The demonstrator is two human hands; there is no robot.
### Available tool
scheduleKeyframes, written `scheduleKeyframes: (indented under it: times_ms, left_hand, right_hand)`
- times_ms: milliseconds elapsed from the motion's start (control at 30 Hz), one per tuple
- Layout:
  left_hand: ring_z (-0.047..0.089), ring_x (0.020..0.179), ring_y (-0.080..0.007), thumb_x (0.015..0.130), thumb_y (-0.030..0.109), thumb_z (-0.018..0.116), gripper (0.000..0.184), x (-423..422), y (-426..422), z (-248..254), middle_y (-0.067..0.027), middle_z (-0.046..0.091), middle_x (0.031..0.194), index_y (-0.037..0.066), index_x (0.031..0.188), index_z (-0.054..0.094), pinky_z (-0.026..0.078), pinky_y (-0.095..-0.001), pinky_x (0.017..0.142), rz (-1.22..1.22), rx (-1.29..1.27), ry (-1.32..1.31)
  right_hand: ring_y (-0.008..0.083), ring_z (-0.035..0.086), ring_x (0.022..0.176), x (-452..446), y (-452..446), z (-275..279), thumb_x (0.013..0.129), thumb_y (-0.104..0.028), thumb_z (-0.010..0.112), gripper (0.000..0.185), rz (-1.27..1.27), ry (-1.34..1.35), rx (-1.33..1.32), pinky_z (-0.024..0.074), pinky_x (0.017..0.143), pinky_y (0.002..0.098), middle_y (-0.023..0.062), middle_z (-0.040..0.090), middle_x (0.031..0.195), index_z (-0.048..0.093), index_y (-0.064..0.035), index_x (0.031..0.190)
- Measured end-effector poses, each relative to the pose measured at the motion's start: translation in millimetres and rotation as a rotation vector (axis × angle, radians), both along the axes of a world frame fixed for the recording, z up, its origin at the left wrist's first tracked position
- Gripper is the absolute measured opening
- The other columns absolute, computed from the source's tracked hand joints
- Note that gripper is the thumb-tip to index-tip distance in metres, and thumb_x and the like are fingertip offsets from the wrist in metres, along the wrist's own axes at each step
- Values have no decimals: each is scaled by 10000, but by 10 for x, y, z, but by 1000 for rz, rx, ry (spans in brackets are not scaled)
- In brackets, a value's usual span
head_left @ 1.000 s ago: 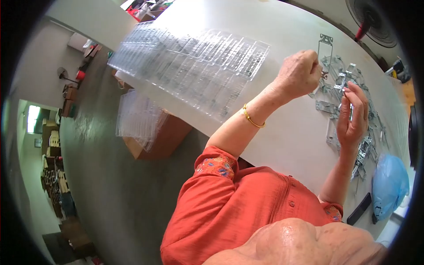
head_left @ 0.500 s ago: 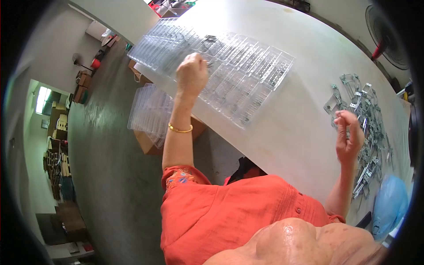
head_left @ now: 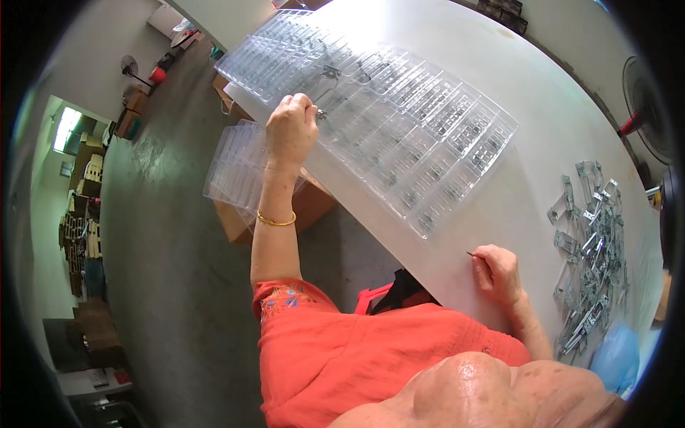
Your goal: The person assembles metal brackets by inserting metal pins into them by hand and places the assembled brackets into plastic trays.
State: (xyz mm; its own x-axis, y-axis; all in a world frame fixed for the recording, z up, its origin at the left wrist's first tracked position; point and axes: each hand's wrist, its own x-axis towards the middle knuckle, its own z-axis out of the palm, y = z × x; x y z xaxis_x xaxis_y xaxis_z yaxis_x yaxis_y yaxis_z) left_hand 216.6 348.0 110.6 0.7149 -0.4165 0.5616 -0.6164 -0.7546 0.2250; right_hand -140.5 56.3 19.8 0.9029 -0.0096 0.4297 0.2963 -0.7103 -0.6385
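Note:
My left hand (head_left: 292,130), closed, pinches a small metal part (head_left: 321,114) over the left end of a clear plastic compartment tray (head_left: 503,143). Small metal pieces sit in many of the tray's slots, and a larger metal bracket (head_left: 330,72) lies near its upper left. My right hand (head_left: 497,273) is low over the table's near edge, its fingers closed. A thin dark tip (head_left: 471,254) sticks out from them; I cannot make out what it belongs to. Right of that hand lies a heap of metal brackets (head_left: 592,242).
More clear trays (head_left: 260,60) lie at the white table's (head_left: 514,207) left end. Others (head_left: 235,160) rest on a cardboard box (head_left: 250,221) beside the table. A blue plastic bag (head_left: 615,357) is at the lower right, a fan (head_left: 646,107) at the far right.
My right hand has come away from the metal heap, moving left and down toward the table's near edge. My left hand has shifted slightly left. The view has shifted a little.

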Motion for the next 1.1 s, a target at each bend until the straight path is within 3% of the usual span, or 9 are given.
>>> scheduleKeyframes:
  times_ms: [300,800,1100]
  left_hand:
    - [673,893,-371,896,139,718,128,98,-97,-243,-167,678,902,26,851,681,518,-475,838,-85,152,105]
    - [694,981,-358,909,179,717,171,193,-264,-304,-183,715,1001,10,929,729,502,-479,928,-21,497,261]
    - [697,995,-344,905,206,735,193,223,-286,-387,-173,723,1018,14,931,739,492,-480,935,-5,489,248]
  right_hand:
    - [275,597,594,24,43,-39,876,30,702,121,-127,91,84,474,558,361,109,641,771,635,-47,941]
    - [292,610,610,26,30,1,861,40,711,140,-123,107,99,478,564,371,118,647,772,626,-41,938]
    - [301,618,619,20,29,7,858,38,717,147,-123,90,96,483,568,376,124,653,781,625,-39,942]
